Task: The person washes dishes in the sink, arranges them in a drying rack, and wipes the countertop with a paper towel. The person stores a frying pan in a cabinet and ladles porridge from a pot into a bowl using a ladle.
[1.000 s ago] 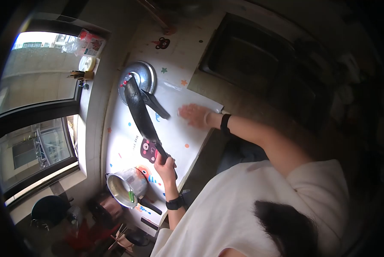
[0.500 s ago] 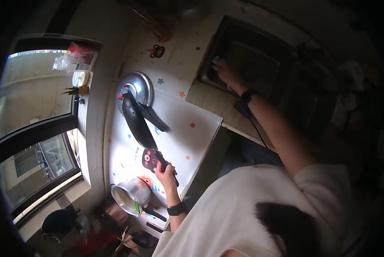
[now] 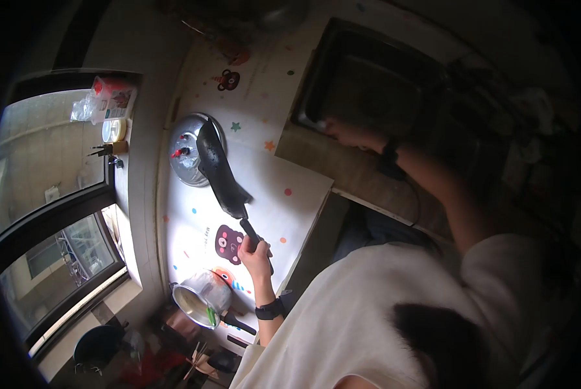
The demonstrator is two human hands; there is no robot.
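Observation:
My left hand grips the black handle of a dark pan, seen tilted nearly edge-on. Its far end overlaps a round metal lid with red parts, lying on the white counter sheet. At the near rim of the dark sink is my right hand, its fingers drawn together around a small pale thing too dim to name. Below the pan, close to my left forearm, stands a metal pot with something green at its rim and a black handle.
A window lies to the left, with a plastic package and a white round container on its sill. Dark cookware and several sticks are at the lower left. Dim items crowd beyond the sink.
My right hand moved from the white counter sheet into the sink area, then down to its near rim. The pan in my left hand has turned, showing more of the lid.

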